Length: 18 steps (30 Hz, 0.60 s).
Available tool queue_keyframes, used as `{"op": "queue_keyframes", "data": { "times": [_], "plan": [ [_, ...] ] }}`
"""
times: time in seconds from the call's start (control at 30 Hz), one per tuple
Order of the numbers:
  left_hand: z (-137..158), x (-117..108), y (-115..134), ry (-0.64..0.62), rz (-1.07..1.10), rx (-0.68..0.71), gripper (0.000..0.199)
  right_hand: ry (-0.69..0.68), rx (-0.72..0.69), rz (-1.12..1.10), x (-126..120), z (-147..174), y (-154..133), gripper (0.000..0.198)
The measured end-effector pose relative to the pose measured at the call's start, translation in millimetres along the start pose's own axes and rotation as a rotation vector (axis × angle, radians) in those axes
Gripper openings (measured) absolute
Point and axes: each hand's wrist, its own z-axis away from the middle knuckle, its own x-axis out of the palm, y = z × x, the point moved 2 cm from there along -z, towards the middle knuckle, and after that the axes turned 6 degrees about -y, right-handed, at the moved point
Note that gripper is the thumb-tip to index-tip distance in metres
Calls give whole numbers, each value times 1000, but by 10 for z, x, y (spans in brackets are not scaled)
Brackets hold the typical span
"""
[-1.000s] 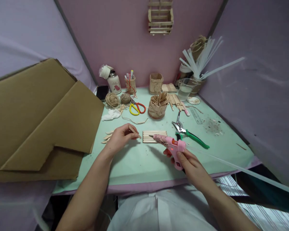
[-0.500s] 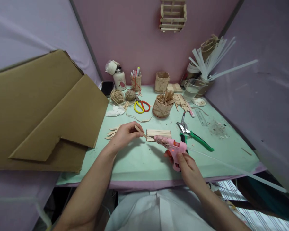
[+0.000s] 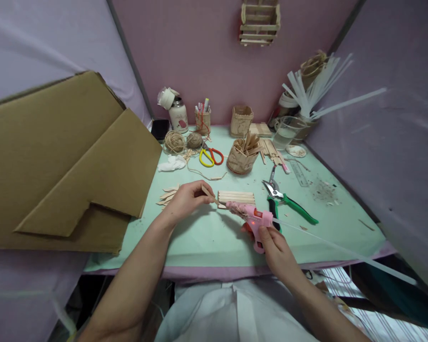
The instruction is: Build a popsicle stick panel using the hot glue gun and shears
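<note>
Between the fingertips of my left hand (image 3: 189,202) is a thin wooden craft stick (image 3: 209,192), tilted with its lower end toward the right. My right hand (image 3: 274,242) is wrapped around the handle of a pink glue gun (image 3: 255,217). The gun's nozzle points left, close to the end of the stick; whether they touch I cannot tell. A long clear glue stick (image 3: 328,243) trails from the back of the gun. Just behind the nozzle lies a small panel of craft sticks (image 3: 236,197), set side by side. Several pieces with pointed ends (image 3: 167,195) lie left of my left hand.
Green-handled pruning shears (image 3: 294,206) lie right of the panel. Farther back are scissors (image 3: 211,156), twine balls (image 3: 174,142), a pot of sticks (image 3: 241,159) and a water cup (image 3: 285,135). A large cardboard piece (image 3: 74,166) stands at the left.
The glue gun has shifted slightly left, its nozzle nearer the end of the held stick. Both hands keep their grip. The whole view has moved a little.
</note>
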Motion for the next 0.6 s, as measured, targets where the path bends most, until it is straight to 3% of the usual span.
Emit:
{"op": "queue_keyframes", "data": {
  "times": [0.33,0.6],
  "plan": [
    [7,4,16,-2,-21,8,16,32,-64,42,8,-12,-24,63],
    [16,6,6,-6,-19,18,13,22,-27,6,19,-13,-18,63]
  ]
}}
